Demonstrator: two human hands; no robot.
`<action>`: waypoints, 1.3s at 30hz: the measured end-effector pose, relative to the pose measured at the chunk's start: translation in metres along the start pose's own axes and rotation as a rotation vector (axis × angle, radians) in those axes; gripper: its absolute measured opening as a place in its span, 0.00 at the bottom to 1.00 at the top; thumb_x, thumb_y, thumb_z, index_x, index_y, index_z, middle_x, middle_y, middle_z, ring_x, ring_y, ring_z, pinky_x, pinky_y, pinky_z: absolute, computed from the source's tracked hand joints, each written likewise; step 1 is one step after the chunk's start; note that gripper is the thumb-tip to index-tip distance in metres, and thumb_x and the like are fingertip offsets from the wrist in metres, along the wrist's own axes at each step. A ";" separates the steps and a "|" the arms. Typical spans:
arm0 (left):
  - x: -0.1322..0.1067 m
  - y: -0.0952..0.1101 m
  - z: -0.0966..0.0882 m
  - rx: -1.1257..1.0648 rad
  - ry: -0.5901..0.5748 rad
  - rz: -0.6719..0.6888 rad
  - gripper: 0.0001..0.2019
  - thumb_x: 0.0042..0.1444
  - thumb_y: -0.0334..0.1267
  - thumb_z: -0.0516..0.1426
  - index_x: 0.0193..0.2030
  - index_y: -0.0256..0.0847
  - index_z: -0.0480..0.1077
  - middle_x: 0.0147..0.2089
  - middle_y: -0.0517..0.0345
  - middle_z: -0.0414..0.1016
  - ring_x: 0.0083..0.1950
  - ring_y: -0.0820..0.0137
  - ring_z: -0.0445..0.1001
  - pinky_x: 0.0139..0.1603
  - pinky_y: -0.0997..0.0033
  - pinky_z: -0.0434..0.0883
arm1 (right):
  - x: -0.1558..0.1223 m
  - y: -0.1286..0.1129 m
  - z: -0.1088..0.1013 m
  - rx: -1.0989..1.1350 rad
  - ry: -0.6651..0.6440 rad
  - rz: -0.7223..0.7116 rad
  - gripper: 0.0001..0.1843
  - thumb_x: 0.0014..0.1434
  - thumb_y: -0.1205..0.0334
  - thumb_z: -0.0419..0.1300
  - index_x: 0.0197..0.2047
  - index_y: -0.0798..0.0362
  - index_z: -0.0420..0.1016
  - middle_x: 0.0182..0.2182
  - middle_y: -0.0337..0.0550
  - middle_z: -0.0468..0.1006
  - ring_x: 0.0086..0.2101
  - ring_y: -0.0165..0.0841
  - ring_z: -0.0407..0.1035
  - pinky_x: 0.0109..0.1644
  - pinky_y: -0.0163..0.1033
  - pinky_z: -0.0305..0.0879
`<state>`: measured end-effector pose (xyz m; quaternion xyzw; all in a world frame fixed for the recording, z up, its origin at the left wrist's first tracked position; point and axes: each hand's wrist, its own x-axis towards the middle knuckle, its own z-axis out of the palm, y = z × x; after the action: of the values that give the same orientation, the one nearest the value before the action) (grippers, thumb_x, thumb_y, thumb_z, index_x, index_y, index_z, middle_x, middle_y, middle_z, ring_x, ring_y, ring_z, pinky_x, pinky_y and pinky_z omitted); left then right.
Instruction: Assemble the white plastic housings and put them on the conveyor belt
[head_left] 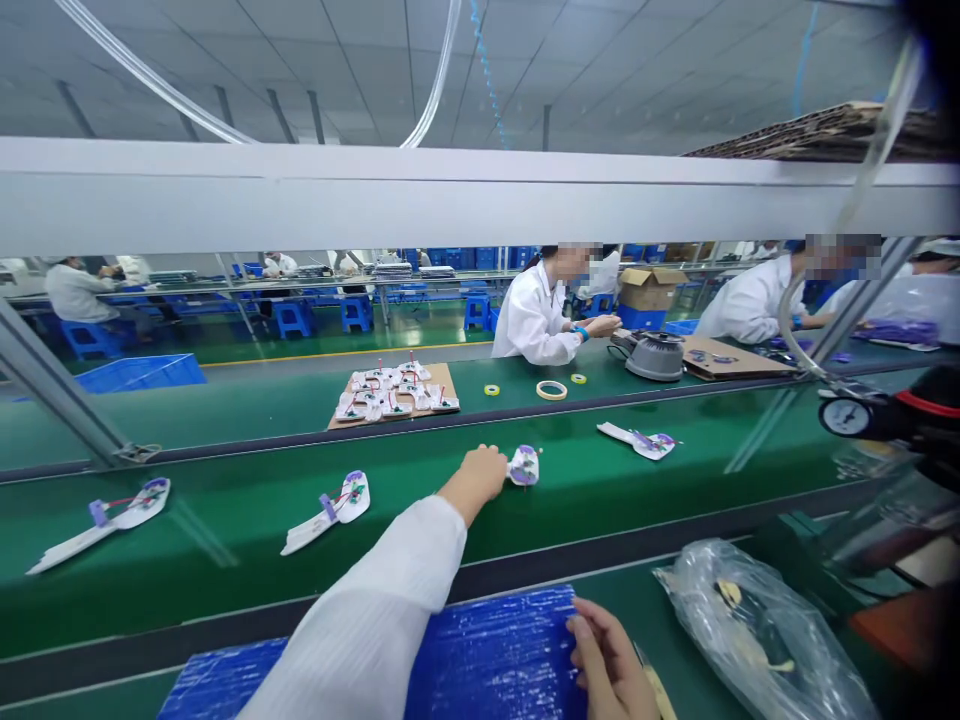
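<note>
My left hand (480,478) reaches over the green conveyor belt (465,545), its fingers closed on a white plastic part (525,466) with a rounded purple-and-white end. The rest of that part is hidden under the hand. Down at the front, my right hand (611,665) pinches the right edge of a shiny blue film-wrapped board (502,650). A pale yellow strip (654,685) shows beside this hand; whether the hand touches it I cannot tell. Similar white parts with wires lie on the belt: one at far left (112,525), one nearer (330,512), one at right (641,440).
A clear plastic bag (765,625) with pale pieces lies at front right, below a pressure gauge (846,416). Beyond the belt are a cardboard sheet with white parts (397,392), tape rolls (551,390), a grey round device (652,356) and co-workers in white (532,315).
</note>
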<state>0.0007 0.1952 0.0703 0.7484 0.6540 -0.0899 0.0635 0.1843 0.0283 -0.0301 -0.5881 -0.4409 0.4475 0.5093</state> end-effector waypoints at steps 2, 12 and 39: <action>-0.050 0.016 0.002 -0.002 0.044 0.058 0.12 0.58 0.31 0.58 0.49 0.37 0.70 0.52 0.48 0.70 0.55 0.58 0.68 0.50 0.59 0.71 | -0.002 -0.011 -0.009 -0.049 -0.040 -0.026 0.27 0.60 0.41 0.55 0.52 0.51 0.74 0.33 0.47 0.77 0.31 0.39 0.72 0.32 0.37 0.70; -0.213 0.053 0.092 -0.347 0.387 -0.002 0.14 0.58 0.28 0.55 0.51 0.42 0.68 0.51 0.52 0.71 0.54 0.59 0.67 0.52 0.58 0.66 | -0.008 -0.022 -0.016 -0.238 -0.487 -0.364 0.17 0.63 0.52 0.54 0.41 0.51 0.81 0.39 0.49 0.79 0.44 0.43 0.71 0.51 0.44 0.64; -0.200 0.075 0.114 -1.431 0.408 0.099 0.11 0.59 0.34 0.53 0.49 0.41 0.62 0.50 0.49 0.70 0.50 0.65 0.73 0.42 0.69 0.74 | -0.009 -0.022 -0.009 0.052 -0.520 -0.134 0.13 0.58 0.52 0.61 0.34 0.53 0.72 0.24 0.36 0.70 0.24 0.29 0.61 0.29 0.34 0.60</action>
<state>0.0434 -0.0325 0.0013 0.5546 0.5173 0.5015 0.4163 0.1899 0.0197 -0.0065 -0.4097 -0.5834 0.5599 0.4223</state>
